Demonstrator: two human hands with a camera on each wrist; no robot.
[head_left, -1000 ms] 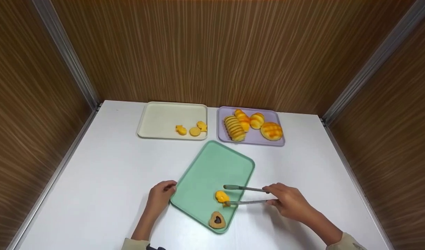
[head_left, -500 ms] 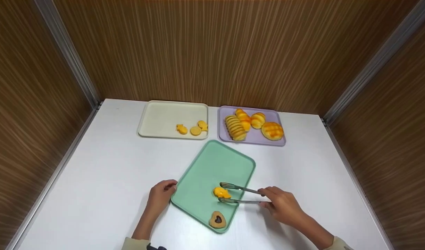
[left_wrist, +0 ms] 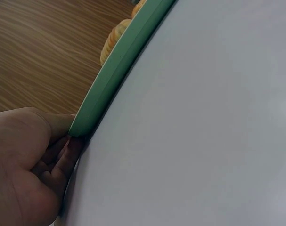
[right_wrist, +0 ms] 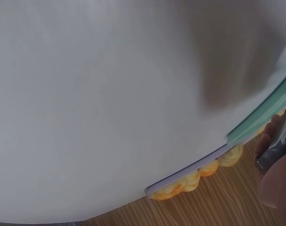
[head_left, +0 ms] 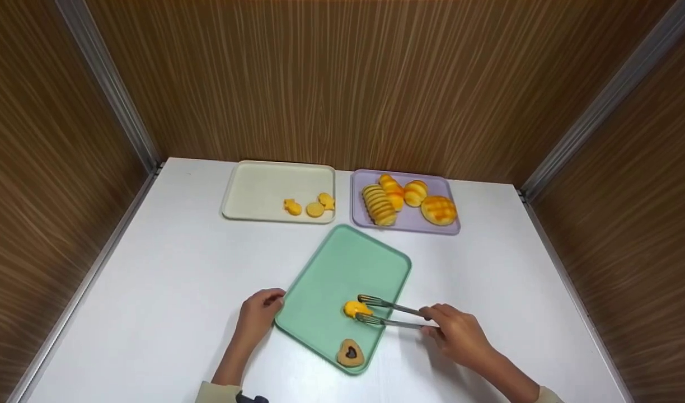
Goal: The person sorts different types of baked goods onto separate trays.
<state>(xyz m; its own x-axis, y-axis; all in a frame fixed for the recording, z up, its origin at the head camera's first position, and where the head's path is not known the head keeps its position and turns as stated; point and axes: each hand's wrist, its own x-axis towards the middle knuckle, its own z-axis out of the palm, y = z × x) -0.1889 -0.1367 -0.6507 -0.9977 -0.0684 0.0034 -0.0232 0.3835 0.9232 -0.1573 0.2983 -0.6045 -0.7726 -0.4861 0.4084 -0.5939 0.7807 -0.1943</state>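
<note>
A green tray (head_left: 348, 263) lies slanted on the white table. My left hand (head_left: 258, 314) pinches its left edge; in the left wrist view the thumb is above the tray rim (left_wrist: 101, 92) and the fingers are below. My right hand (head_left: 460, 334) holds metal tongs (head_left: 397, 307) over the tray's right side. The tongs' spread tips lie either side of the tail end of a yellow fish-shaped cracker (head_left: 352, 308); whether both touch it, I cannot tell. A heart-shaped cookie (head_left: 345, 361) with a dark centre sits in the tray's near corner.
Behind stands a cream tray (head_left: 264, 190) with two fish-shaped crackers (head_left: 293, 207) and a round biscuit (head_left: 315, 210). To its right, a purple tray (head_left: 365, 221) carries several bread rolls (head_left: 439, 210). Wood-grain panels (head_left: 320, 84) enclose the table's back and sides.
The tongs have shifted left and their tips have come closer together about the fish-shaped cracker, which has moved slightly away from me. My left hand stays on the green tray's edge.
</note>
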